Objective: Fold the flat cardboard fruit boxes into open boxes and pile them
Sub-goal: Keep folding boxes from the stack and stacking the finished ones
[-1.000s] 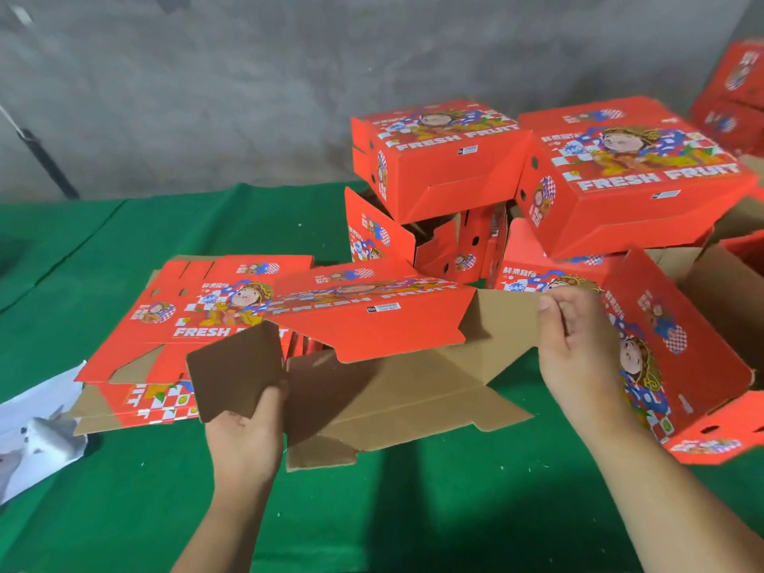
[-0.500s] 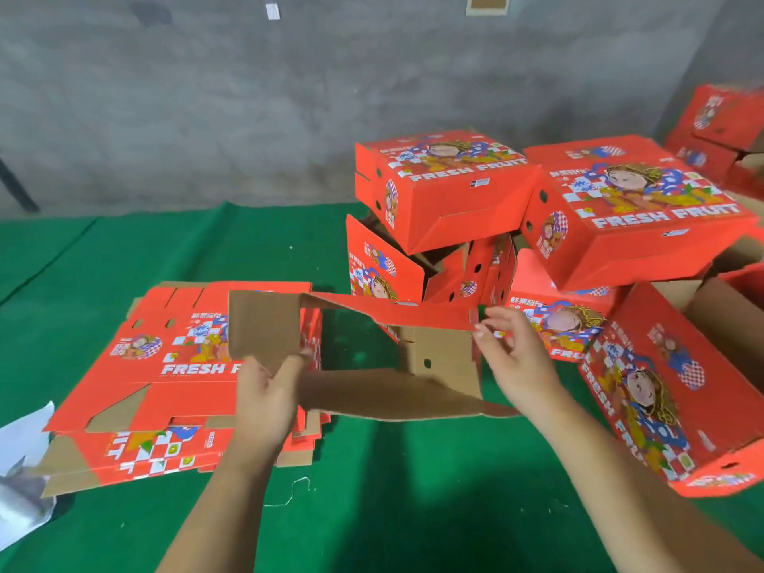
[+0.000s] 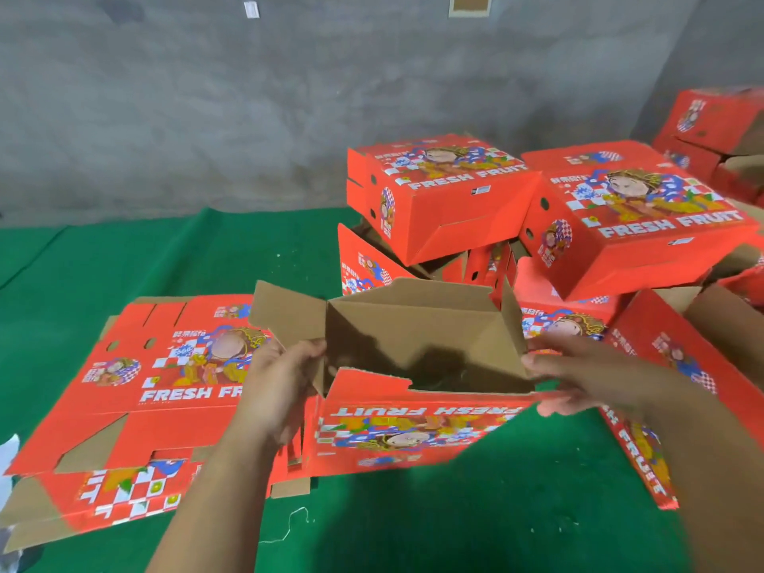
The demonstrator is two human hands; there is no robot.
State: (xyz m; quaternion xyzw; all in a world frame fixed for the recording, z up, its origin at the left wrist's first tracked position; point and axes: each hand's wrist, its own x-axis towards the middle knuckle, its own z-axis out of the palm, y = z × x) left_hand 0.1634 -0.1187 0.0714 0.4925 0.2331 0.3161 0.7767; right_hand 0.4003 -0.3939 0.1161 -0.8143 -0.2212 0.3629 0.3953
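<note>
I hold a half-formed red fruit box (image 3: 413, 432) above the green table, its brown inside facing me and its printed "FRESH FRUIT" panel hanging toward me upside down. My left hand (image 3: 281, 390) grips its left corner beside an upright brown flap. My right hand (image 3: 578, 374) pinches its right end wall. To the left lies a stack of flat red boxes (image 3: 136, 390). Behind and to the right stands a loose pile of folded boxes (image 3: 446, 200), some upside down, some on their sides.
A green cloth (image 3: 454, 523) covers the table. A grey concrete wall (image 3: 206, 97) rises behind it. White paper (image 3: 6, 461) pokes in at the left edge. More red boxes (image 3: 715, 130) are stacked at the far right. A white thread (image 3: 289, 527) lies near me.
The sheet I held flat has been folded up: its walls now stand as a box shape and the printed panel has swung down toward me. Both hands have shifted to the box's ends.
</note>
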